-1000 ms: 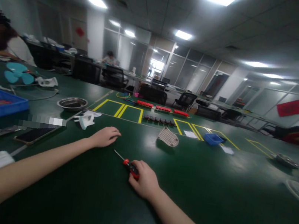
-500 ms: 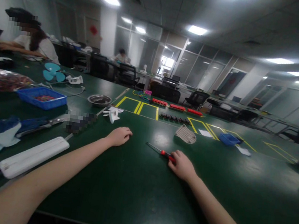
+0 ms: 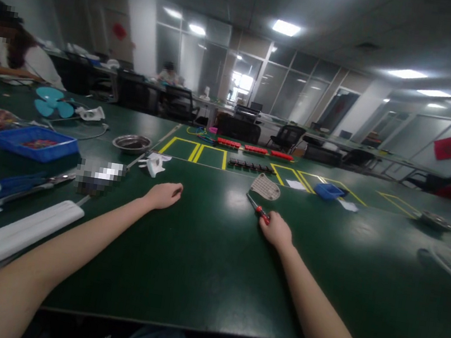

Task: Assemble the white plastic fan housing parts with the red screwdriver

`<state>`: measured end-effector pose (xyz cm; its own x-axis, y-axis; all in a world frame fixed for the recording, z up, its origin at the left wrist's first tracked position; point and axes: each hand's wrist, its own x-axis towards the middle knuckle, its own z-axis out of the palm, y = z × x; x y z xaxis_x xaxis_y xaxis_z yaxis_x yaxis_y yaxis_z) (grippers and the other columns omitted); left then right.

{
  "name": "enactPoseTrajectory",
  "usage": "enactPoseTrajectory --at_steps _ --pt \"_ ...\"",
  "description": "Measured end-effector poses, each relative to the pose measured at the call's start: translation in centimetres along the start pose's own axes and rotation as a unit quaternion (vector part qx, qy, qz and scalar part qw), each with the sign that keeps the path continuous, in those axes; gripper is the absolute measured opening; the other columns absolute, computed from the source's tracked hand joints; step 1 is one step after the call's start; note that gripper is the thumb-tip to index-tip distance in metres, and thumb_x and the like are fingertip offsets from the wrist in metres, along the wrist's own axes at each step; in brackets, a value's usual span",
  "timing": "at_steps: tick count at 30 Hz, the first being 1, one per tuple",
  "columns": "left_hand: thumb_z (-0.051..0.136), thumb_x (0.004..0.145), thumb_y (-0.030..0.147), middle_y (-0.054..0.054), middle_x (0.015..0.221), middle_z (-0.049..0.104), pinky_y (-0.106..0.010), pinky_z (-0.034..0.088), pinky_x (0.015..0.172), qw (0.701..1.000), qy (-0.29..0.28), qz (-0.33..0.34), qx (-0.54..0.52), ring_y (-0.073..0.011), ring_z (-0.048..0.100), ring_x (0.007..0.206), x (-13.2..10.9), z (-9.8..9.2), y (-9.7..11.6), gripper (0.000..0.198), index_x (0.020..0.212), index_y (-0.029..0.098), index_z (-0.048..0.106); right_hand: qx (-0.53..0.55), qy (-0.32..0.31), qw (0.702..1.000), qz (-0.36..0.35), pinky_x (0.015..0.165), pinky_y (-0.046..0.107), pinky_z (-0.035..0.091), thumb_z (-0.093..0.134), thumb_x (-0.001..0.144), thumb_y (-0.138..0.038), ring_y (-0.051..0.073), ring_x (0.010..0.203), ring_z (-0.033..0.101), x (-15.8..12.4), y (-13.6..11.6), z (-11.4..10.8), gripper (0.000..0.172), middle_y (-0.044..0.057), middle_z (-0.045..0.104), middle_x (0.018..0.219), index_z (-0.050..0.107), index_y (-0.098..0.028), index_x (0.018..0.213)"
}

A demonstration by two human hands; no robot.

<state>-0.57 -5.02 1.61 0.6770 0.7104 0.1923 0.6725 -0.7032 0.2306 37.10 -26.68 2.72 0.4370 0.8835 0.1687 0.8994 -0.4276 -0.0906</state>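
My right hand [image 3: 278, 230] is closed around the red and black handle of a screwdriver [image 3: 260, 211]. The screwdriver's metal shaft points away and to the left, its tip close to a beige grid-patterned plastic piece [image 3: 265, 187]. On the green table [image 3: 195, 260], my left hand [image 3: 163, 196] rests with its fingers curled together and nothing visible in them. Just beyond it lies a small white plastic part [image 3: 153, 165], apart from the hand.
Left stand a white power strip [image 3: 25, 232], a blue tray [image 3: 37, 142] of small reddish pieces, a metal bowl [image 3: 131, 143] and blue fan blades [image 3: 54, 103]. Ahead are a black slotted rack [image 3: 251, 166] and red strips [image 3: 255, 149]. A co-worker [image 3: 18, 50] sits far left.
The view has turned right, so the table's things sit further left. My right hand has swung the screwdriver tip forward, towards the beige piece. The left hand's fingers look more curled.
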Motion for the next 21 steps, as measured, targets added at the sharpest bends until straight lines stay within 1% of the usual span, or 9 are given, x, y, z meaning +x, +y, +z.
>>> enactPoseTrajectory --at_steps 5,9,13,17,21 --pt "0.043 0.089 0.038 -0.005 0.094 0.068 -0.028 0.043 0.058 1.0 -0.012 -0.007 0.01 -0.0215 0.063 0.08 0.1 0.0 0.0 0.026 0.104 0.023 0.059 -0.015 -0.012 0.999 0.033 0.067 0.028 0.043 0.044 0.092 -0.05 0.022 0.09 0.061 -0.5 -0.1 -0.3 0.037 0.012 0.059 0.107 0.055 -0.017 0.106" --pt "0.039 0.091 0.04 -0.005 0.096 0.068 -0.029 0.043 0.059 1.0 -0.002 -0.014 0.02 -0.0226 0.064 0.082 0.0 0.0 0.1 0.027 0.102 0.025 0.059 -0.019 -0.01 0.999 0.05 0.072 0.029 0.045 0.041 0.093 -0.051 0.023 0.094 0.061 -0.6 0.0 -0.4 0.039 0.013 0.058 0.109 0.055 -0.017 0.108" --pt "0.037 0.093 0.041 -0.005 0.102 0.068 -0.03 0.045 0.063 1.0 0.004 -0.01 0.017 -0.0227 0.064 0.087 -0.1 0.0 0.3 0.029 0.106 0.026 0.059 -0.027 -0.01 0.996 0.087 0.076 0.032 0.047 0.039 0.094 -0.05 0.025 0.098 0.061 -0.3 0.6 -0.5 0.04 0.014 0.056 0.111 0.056 -0.017 0.11" --pt "0.039 0.092 0.039 -0.006 0.104 0.068 -0.029 0.045 0.064 0.999 0.005 -0.014 0.028 -0.0224 0.064 0.089 -0.3 -0.3 0.7 0.029 0.107 0.024 0.059 -0.024 -0.014 0.992 0.125 0.076 0.035 0.049 0.036 0.094 -0.051 0.026 0.096 0.062 0.0 1.6 -0.5 0.044 0.016 0.056 0.112 0.056 -0.015 0.111" --pt "0.041 0.091 0.037 -0.006 0.101 0.068 -0.029 0.046 0.065 1.0 0.0 -0.014 0.027 -0.022 0.064 0.088 -0.5 -0.5 0.8 0.027 0.108 0.024 0.059 -0.012 -0.022 0.99 0.135 0.076 0.037 0.049 0.032 0.095 -0.054 0.027 0.095 0.063 0.6 2.0 -0.1 0.048 0.016 0.056 0.112 0.055 -0.016 0.112"
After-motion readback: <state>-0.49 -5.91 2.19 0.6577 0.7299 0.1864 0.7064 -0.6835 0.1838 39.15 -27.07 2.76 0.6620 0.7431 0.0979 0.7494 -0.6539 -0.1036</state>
